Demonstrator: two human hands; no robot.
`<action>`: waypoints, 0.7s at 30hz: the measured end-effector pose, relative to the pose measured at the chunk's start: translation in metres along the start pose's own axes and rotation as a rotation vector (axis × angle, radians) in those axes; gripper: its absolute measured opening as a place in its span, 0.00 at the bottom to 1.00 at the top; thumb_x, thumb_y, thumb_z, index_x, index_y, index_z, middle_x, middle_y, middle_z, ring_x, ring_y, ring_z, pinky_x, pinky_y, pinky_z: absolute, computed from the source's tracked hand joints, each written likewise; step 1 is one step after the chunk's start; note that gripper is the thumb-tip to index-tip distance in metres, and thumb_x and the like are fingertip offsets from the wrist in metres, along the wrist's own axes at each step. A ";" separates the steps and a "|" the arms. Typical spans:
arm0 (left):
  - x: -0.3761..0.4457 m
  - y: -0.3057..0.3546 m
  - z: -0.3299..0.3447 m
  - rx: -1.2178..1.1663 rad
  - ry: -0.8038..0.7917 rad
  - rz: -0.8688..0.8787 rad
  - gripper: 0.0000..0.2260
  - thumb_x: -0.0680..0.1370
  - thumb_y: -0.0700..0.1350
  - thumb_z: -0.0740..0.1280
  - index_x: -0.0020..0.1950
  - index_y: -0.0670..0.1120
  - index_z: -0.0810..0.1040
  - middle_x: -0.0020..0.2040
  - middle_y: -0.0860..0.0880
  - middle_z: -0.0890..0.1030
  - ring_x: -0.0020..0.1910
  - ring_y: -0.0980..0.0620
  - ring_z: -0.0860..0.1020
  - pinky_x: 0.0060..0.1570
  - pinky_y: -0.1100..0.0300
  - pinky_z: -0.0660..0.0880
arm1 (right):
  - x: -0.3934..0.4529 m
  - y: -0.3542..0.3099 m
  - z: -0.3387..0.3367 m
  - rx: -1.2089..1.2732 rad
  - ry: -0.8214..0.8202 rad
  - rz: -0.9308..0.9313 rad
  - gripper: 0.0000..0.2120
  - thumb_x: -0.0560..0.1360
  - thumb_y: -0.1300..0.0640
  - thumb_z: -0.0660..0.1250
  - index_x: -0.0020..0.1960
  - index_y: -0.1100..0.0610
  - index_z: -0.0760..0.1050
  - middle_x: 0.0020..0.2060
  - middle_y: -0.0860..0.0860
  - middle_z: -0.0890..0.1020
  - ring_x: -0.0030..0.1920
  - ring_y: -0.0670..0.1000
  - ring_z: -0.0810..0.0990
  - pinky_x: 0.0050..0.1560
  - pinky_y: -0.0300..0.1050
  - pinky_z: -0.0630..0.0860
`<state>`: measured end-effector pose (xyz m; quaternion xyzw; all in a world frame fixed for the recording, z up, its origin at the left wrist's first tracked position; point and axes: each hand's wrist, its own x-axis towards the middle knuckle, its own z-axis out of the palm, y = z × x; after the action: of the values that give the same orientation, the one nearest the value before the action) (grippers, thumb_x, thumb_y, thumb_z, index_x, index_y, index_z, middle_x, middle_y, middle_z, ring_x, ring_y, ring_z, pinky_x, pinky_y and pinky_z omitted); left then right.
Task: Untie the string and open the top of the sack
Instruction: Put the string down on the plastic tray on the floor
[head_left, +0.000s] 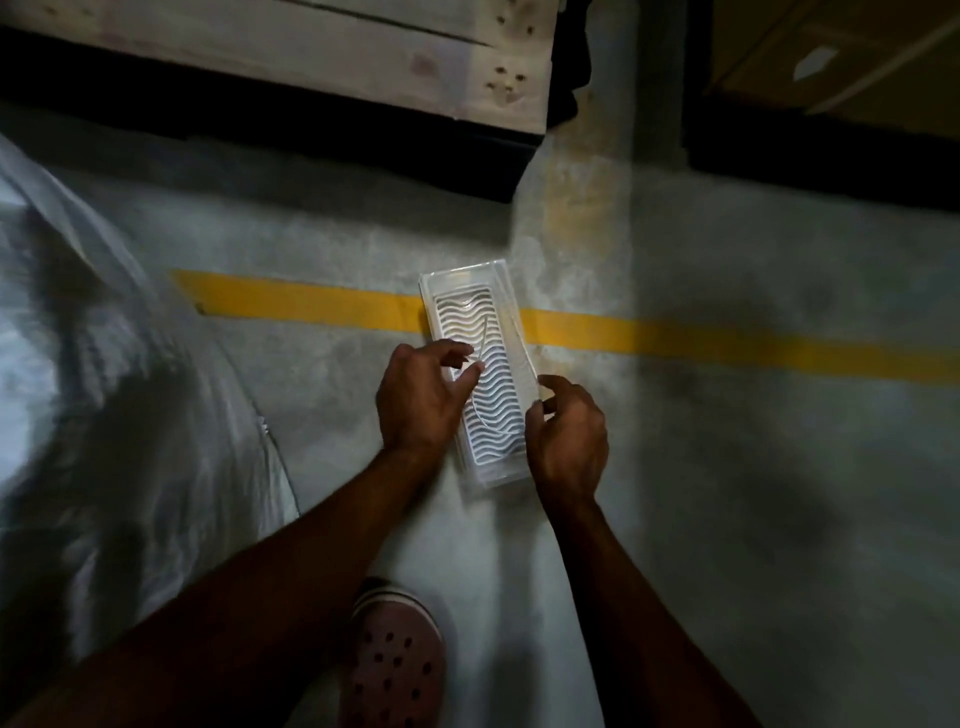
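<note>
item: sack, white and translucent, bulging, blurred; lying on the floor at the far left of the view, well apart from both hands. its tied top and any knot are not showing clearly.

item: string, a thin pale strand, curving over the white tray. the upper part is passing between the thumb and forefinger of the left hand, whose fingers are pinching it; the lower loop is trailing down across the tray toward the right hand.

item: right hand, hovering at the tray's right edge, fingers curling loosely; whether they are touching the string or the tray cannot be told.

item: tray, rectangular, with a wavy ribbed inset, lying flat on the floor and crossing a yellow line.

item: wooden pallet, sitting at the top of the view, beyond the tray.

item: pink clog with holes, standing on the floor below the hands, between the two forearms.
</note>
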<state>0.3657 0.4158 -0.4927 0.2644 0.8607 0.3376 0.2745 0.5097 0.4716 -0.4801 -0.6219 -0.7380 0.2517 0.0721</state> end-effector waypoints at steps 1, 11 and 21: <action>0.003 -0.002 0.001 0.093 0.003 0.026 0.13 0.76 0.58 0.73 0.59 0.58 0.85 0.49 0.55 0.87 0.54 0.52 0.80 0.53 0.53 0.79 | 0.000 0.003 0.003 -0.016 -0.001 -0.020 0.16 0.77 0.58 0.67 0.64 0.52 0.80 0.52 0.53 0.84 0.47 0.56 0.84 0.48 0.50 0.81; 0.016 -0.013 -0.005 0.542 -0.141 0.322 0.08 0.75 0.50 0.76 0.52 0.51 0.88 0.40 0.43 0.86 0.46 0.40 0.82 0.46 0.48 0.77 | -0.001 0.012 0.016 -0.179 -0.135 -0.226 0.16 0.73 0.66 0.68 0.60 0.61 0.80 0.52 0.62 0.81 0.44 0.67 0.83 0.42 0.56 0.81; 0.011 -0.027 -0.004 0.727 -0.283 0.609 0.16 0.77 0.53 0.60 0.45 0.48 0.85 0.47 0.47 0.87 0.49 0.38 0.79 0.47 0.48 0.72 | 0.001 0.021 0.021 -0.586 -0.181 -0.317 0.03 0.69 0.64 0.71 0.41 0.59 0.83 0.47 0.60 0.80 0.45 0.64 0.79 0.38 0.53 0.77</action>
<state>0.3478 0.4040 -0.5130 0.6258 0.7606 0.0409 0.1677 0.5194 0.4684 -0.5079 -0.4690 -0.8698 0.0689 -0.1371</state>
